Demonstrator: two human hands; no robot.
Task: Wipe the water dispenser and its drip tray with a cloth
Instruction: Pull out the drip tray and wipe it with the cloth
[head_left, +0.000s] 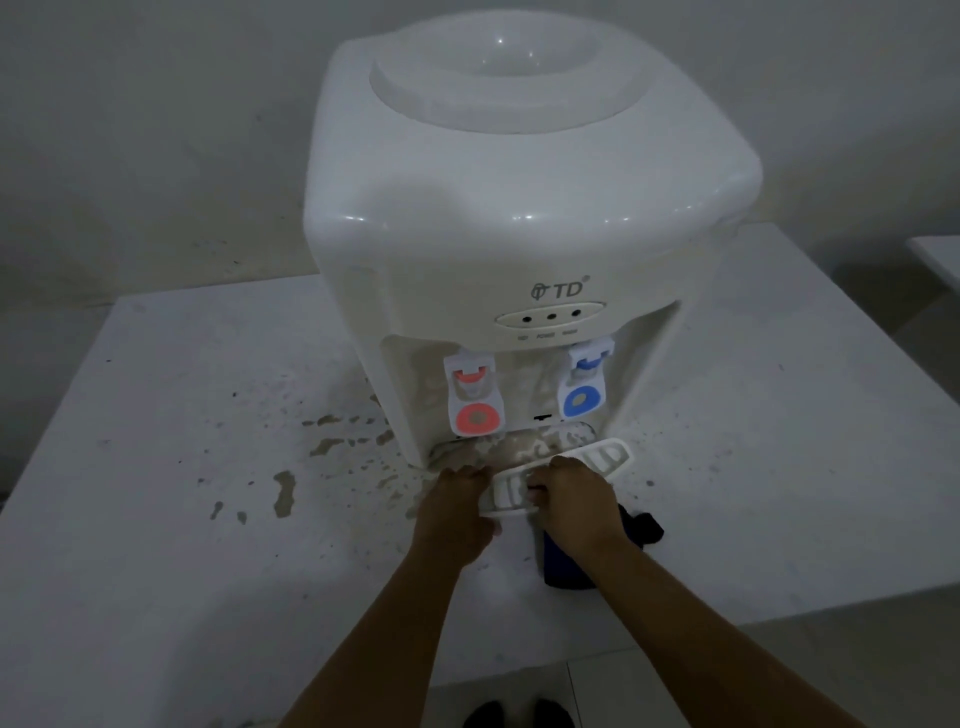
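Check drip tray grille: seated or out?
Out. The drip tray grille sits askew before the dispenser, gripped by the right hand; dirty recess exposed.

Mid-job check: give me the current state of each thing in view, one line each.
water dispenser: upright on the table, no bottle on top.
drip tray: out of its slot, tilted, held.
tray slot: open, stained.
red tap: not pressed.
blue tap: not pressed.
left hand: at the tray's left end, grip unclear.
right hand: grips the tray.
dark cloth: lying on the table, unused.
table: spattered with brown stains.
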